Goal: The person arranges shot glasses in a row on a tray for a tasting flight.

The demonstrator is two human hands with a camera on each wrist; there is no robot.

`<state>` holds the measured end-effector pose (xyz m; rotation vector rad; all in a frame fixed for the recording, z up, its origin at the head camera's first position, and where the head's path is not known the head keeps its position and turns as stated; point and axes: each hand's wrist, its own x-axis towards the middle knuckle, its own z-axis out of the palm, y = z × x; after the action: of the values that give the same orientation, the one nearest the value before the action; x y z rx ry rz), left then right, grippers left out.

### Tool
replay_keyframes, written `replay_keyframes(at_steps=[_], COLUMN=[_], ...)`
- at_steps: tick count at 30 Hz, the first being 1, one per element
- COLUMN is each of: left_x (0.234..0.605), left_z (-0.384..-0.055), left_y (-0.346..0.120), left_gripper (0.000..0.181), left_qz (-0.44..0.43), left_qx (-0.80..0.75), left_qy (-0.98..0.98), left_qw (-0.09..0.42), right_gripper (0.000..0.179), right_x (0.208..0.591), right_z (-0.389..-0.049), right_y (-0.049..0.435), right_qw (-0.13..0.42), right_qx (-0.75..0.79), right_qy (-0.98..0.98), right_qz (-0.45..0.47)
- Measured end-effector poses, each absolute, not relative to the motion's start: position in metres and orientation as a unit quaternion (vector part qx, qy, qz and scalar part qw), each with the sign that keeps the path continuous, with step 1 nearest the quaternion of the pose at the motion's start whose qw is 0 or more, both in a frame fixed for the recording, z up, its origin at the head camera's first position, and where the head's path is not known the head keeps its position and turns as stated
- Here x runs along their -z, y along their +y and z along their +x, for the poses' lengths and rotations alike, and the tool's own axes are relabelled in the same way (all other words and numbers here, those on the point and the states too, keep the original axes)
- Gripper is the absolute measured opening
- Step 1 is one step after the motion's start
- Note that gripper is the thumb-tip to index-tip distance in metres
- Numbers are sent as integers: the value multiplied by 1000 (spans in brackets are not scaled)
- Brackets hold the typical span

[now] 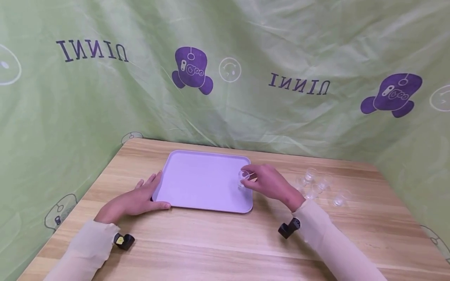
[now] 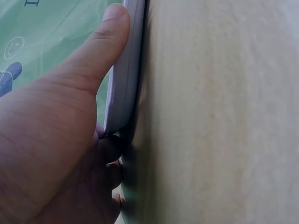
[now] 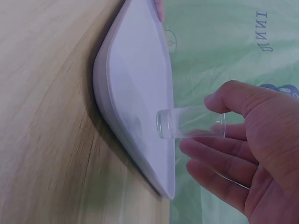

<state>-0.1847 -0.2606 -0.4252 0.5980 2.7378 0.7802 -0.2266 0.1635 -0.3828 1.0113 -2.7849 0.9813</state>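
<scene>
My right hand (image 1: 268,180) pinches a small clear shot glass (image 3: 189,122) near its rim, between thumb and fingers. The glass is upright over the right side of a pale purple tray (image 1: 200,181); whether its thick base touches the surface I cannot tell. At the tray's near left corner is my left hand (image 1: 138,199), its thumb along the near edge and its fairly straight fingers against the left side. In the left wrist view the thumb (image 2: 110,35) lies against the tray's rim (image 2: 124,84).
Several more clear shot glasses (image 1: 311,175) stand in a loose group on the wooden table (image 1: 197,246), right of the tray and beyond my right wrist. A green printed curtain (image 1: 147,93) hangs behind the table and along its sides.
</scene>
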Motion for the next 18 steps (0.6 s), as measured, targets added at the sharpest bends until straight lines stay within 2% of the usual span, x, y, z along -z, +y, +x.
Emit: replay_keyframes(at_steps=[18], left_x=[422], left_z=[-187], left_y=[-259], left_gripper=[121], left_qz=[200], left_qx=[-258], left_qy=[936], left_qw=[134], right_gripper=[27], right_x=[387], right_z=[-251], right_y=[109], right_qw=[8], right_qx=[-279], right_qy=[-888], right_qz=[366])
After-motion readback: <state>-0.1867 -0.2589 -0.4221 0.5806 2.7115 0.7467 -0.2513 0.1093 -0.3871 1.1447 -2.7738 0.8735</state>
